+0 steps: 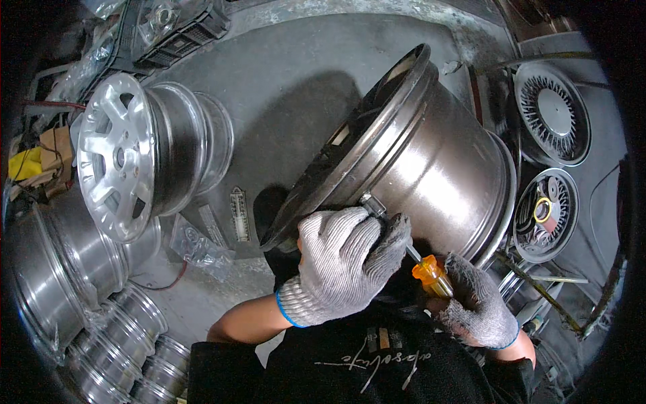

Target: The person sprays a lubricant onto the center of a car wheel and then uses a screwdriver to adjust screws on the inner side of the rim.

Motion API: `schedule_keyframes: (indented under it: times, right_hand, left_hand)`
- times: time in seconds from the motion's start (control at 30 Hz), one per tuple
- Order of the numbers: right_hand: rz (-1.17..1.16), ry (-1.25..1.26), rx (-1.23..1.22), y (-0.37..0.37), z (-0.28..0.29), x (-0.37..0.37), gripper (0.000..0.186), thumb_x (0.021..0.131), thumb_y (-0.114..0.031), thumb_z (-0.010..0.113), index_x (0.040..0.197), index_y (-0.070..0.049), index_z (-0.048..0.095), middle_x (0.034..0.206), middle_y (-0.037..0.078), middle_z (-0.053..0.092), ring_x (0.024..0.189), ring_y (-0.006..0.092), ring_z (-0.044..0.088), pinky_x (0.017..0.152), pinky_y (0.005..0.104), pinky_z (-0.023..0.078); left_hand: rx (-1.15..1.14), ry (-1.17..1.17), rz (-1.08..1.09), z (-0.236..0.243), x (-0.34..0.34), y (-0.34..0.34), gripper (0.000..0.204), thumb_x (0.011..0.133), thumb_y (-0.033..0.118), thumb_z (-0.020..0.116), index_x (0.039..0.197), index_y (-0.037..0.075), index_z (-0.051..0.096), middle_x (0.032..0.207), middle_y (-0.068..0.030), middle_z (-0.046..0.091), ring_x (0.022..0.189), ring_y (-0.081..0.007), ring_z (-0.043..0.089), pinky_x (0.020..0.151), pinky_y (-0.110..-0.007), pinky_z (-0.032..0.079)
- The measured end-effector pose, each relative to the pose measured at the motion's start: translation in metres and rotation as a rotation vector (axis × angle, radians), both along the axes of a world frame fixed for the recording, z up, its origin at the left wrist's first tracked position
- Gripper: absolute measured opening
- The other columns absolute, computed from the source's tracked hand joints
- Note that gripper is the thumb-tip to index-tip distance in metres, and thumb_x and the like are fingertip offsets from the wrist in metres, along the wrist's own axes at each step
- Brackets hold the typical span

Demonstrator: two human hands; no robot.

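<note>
A large bronze-grey wheel rim [437,168] is tilted in front of me, its outer lip toward the upper left. My left hand [343,259], in a ribbed white work glove with a blue cuff, is closed against the barrel near that lip. A small metal block [373,205] sticks out past its fingers; its far end is hidden. My right hand [476,303], in a dirtier matching glove, grips a screwdriver [431,275] with a clear orange-yellow handle. The screwdriver's shaft points up-left toward my left thumb, and its tip is hidden there.
A silver spoked wheel [118,158] stands at left, above several stacked rim barrels [64,256]. Plastic bags [198,246] and a narrow metal strip [239,214] lie on the floor. At right are a mesh-spoked wheel [555,111] and another holding tape and small parts [546,215]. A black crate [185,37] is far left.
</note>
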State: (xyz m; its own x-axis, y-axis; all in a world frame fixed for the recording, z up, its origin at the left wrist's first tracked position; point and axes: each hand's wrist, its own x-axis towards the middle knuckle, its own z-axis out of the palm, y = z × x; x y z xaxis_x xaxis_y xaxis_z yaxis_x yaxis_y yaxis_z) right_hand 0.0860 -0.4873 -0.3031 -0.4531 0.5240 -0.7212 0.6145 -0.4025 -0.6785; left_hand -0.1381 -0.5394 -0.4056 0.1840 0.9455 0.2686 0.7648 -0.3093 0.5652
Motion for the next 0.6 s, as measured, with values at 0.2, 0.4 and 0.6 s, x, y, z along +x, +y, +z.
schedule_keyframes:
  times: [0.2, 0.4, 0.6]
  right_hand:
    - [0.175, -0.131, 0.158, -0.003, 0.0, -0.005, 0.046, 0.085, -0.016, 0.069, 0.123, 0.002, 0.051, 0.092, 0.023, 0.065, 0.081, 0.0416, 0.069, 0.071, 0.0439, 0.054]
    - [0.335, -0.264, 0.321, -0.006, 0.003, -0.012, 0.051, 0.08, -0.015, 0.071, 0.123, 0.001, 0.049, 0.089, 0.026, 0.063, 0.079, 0.0495, 0.065, 0.068, 0.05, 0.054]
    - [-0.226, 0.085, -0.251, -0.002, 0.005, 0.012, 0.067, 0.085, -0.019, 0.077, 0.141, -0.004, 0.043, 0.111, 0.025, 0.065, 0.083, 0.0371, 0.07, 0.066, 0.0471, 0.058]
  left_hand:
    - [0.02, -0.03, 0.018, -0.002, 0.001, 0.0, 0.047, 0.075, 0.028, 0.079, 0.121, 0.017, 0.073, 0.112, -0.0028, 0.062, 0.103, -0.0253, 0.057, 0.085, -0.045, 0.039]
    - [0.113, 0.008, -0.057, 0.003, 0.002, 0.006, 0.045, 0.077, 0.028, 0.076, 0.121, 0.018, 0.074, 0.111, -0.0028, 0.061, 0.101, -0.0251, 0.056, 0.084, -0.045, 0.039]
    - [0.118, -0.051, -0.036, -0.001, 0.0, 0.008, 0.042, 0.077, 0.027, 0.074, 0.118, 0.017, 0.075, 0.102, -0.0027, 0.061, 0.096, -0.0247, 0.056, 0.083, -0.045, 0.039]
